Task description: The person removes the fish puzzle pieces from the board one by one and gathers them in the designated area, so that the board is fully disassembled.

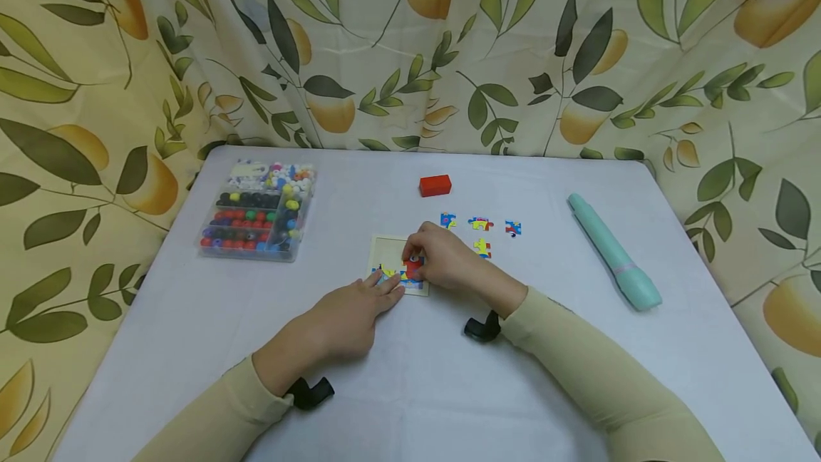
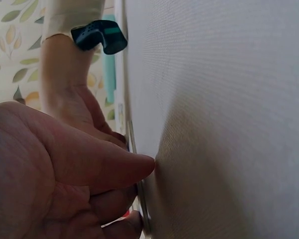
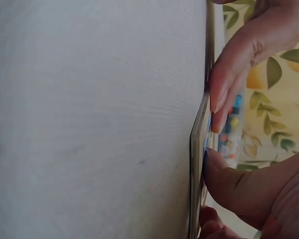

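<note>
A shallow pale puzzle tray lies at the middle of the table, its near part filled with blue and yellow pieces. The left hand rests spread fingertips on those joined pieces. With fingers and thumb curled, the right hand pinches a red puzzle piece at the tray's right side. In the right wrist view, the right thumb sits against the tray edge, with the left fingers beyond it. The left thumb extends over the cloth in the left wrist view.
Several loose puzzle pieces lie right of the tray, below a red block. A clear compartment box of beads stands at the left. A mint-green tapered object lies on the right. A leaf-print curtain hangs behind the table.
</note>
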A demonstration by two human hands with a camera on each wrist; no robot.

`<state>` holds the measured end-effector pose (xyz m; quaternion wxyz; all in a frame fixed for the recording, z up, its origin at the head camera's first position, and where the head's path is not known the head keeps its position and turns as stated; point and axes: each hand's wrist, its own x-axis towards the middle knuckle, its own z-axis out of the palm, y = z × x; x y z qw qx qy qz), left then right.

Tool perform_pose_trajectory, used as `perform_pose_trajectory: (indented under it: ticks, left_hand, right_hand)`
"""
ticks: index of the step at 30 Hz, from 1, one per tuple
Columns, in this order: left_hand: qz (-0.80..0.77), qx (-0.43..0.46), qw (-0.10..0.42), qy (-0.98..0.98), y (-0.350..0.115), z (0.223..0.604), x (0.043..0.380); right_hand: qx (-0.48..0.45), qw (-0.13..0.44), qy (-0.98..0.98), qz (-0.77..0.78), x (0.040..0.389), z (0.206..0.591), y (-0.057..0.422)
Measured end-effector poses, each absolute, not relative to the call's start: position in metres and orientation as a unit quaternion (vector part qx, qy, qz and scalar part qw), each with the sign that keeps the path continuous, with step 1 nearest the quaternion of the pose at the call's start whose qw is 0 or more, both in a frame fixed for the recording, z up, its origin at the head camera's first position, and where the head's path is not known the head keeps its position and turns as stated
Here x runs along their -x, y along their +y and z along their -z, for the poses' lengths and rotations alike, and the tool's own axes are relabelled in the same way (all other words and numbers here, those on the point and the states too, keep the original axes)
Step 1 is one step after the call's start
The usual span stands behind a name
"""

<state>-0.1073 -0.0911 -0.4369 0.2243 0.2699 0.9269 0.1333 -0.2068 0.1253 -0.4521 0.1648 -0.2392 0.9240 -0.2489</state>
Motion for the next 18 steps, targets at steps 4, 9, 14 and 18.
perform_pose_trajectory:
  ticks: [4,9,14,18]
  left_hand:
    - [-0.135,-0.269,0.224,0.927,-0.0914,0.4366,0.1068]
    - [-0.133,-0.267,0.223,0.928,-0.0916,0.4377,0.1064]
    - [-0.130,-0.270,0.224,0.927,-0.0917,0.4399,0.1069]
    - [-0.132,-0.269,0.225,0.927,-0.0917,0.4415,0.1074]
  right_hand:
    - [0.238,0.170,0.924,0.245,0.2065,0.4523,0.1232]
    - [0.240,0.175,0.923,0.243,0.2047,0.4505,0.1225]
    - [0.246,0.179,0.920,0.248,0.2027,0.4487,0.1228]
    - [0.250,0.178,0.918,0.251,0.2016,0.4479,0.1229]
